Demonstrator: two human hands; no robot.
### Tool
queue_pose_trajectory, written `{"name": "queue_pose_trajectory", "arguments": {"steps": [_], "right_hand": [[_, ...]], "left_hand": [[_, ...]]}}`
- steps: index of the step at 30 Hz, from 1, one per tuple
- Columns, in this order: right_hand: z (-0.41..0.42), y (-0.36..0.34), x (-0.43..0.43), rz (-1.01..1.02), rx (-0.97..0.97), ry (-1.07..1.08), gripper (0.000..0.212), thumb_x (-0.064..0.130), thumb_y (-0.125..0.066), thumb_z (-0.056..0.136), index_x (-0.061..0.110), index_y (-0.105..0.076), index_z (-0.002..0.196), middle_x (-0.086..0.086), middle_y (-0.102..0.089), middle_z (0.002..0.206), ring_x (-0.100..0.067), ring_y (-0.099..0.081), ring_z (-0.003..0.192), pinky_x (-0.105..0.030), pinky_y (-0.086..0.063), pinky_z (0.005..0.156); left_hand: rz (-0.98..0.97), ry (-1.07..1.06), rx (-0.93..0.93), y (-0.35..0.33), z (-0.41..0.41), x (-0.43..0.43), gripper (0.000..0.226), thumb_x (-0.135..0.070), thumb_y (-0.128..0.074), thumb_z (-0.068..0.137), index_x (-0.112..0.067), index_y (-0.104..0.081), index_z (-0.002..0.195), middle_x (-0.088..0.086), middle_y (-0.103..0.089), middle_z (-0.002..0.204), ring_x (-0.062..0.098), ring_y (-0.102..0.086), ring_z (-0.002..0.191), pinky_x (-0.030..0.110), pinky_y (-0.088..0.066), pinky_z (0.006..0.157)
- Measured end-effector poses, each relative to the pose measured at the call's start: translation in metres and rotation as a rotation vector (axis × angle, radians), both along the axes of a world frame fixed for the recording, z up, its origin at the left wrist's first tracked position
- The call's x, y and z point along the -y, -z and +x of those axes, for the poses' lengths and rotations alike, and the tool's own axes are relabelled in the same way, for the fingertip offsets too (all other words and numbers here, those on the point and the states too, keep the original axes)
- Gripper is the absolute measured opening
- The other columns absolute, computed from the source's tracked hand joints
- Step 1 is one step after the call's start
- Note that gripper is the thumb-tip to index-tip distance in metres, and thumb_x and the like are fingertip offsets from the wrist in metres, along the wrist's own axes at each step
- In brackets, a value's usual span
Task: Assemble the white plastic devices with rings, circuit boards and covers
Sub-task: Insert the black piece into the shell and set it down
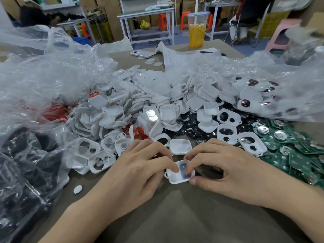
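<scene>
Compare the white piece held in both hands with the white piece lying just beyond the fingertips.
The held piece is pinched between the left hand and right hand; the loose piece lies free beyond them. The held piece shows a dark part inside; the loose piece looks plain white. Both are white, rounded-square plastic shells.

The white shell (pixel 175 179) shows a black oval patch inside. The heap of covers (pixel 157 102) is white, some of them milky and glossy. The rings (pixel 54 113) are red. The circuit boards (pixel 289 155) are green with round silver contacts. The pads (pixel 189 127) are black. The table (pixel 175 216) is dull grey-brown. The plastic bags (pixel 43 67) are clear. The cup (pixel 197 32) holds an orange-yellow drink. One stool (pixel 185 20) is orange, another, the far stool (pixel 280 35), is pink.
</scene>
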State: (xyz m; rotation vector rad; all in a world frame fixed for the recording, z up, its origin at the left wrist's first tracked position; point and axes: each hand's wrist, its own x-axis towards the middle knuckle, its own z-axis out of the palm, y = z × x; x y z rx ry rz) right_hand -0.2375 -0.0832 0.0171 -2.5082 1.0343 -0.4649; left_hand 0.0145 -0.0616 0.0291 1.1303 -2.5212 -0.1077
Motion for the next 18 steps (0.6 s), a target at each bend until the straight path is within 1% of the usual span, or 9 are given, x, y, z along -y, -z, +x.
{"name": "queue_pose_trajectory", "arguments": {"steps": [4,9,12,15,18], "right_hand": [[-0.0002,-0.0003,-0.0004,-0.003,-0.006,0.006,0.024,0.065,-0.051,0.088,0.051,-0.062,0.105,0.035,-0.053,0.119,0.003,-0.046,0.12,-0.013,-0.038,0.096],[-0.0006,0.0,-0.0005,-0.001,-0.013,0.007,0.024,0.064,-0.051,0.089,0.051,-0.062,0.105,0.035,-0.052,0.12,0.003,-0.045,0.121,-0.015,-0.038,0.096],[0.0001,-0.0005,-0.0015,-0.014,-0.014,0.009,0.024,0.063,-0.051,0.089,0.05,-0.062,0.106,0.034,-0.053,0.119,-0.001,-0.047,0.12,-0.014,-0.037,0.096],[0.0011,-0.002,-0.0039,-0.035,-0.017,0.013,0.02,0.059,-0.053,0.091,0.049,-0.061,0.106,0.032,-0.054,0.116,0.001,-0.049,0.115,-0.011,-0.035,0.096],[0.0018,-0.0031,-0.005,-0.039,-0.026,0.017,0.018,0.058,-0.054,0.092,0.049,-0.062,0.106,0.031,-0.054,0.115,0.002,-0.05,0.112,-0.012,-0.036,0.094]], "left_hand": [[-0.005,0.004,0.002,0.0002,-0.0006,0.0009,0.031,-0.015,-0.046,0.095,-0.031,-0.073,0.096,-0.016,-0.063,0.106,0.009,-0.055,0.097,0.027,-0.042,0.086],[0.006,-0.007,-0.008,0.0,0.0007,0.0023,0.032,-0.016,-0.045,0.095,-0.03,-0.073,0.095,-0.017,-0.063,0.105,0.007,-0.054,0.098,0.02,-0.038,0.089],[-0.001,-0.004,-0.005,-0.0002,-0.0004,0.002,0.031,-0.015,-0.046,0.095,-0.03,-0.073,0.094,-0.016,-0.063,0.104,0.007,-0.054,0.097,0.02,-0.038,0.088],[-0.027,-0.004,-0.027,-0.0013,-0.0004,0.0018,0.028,-0.012,-0.051,0.095,-0.028,-0.074,0.094,-0.014,-0.063,0.104,0.008,-0.055,0.095,0.022,-0.04,0.087],[-0.043,-0.006,-0.056,-0.0027,0.0001,0.0019,0.024,-0.008,-0.06,0.092,-0.027,-0.074,0.089,-0.012,-0.063,0.102,0.009,-0.056,0.092,0.023,-0.041,0.083]]}}
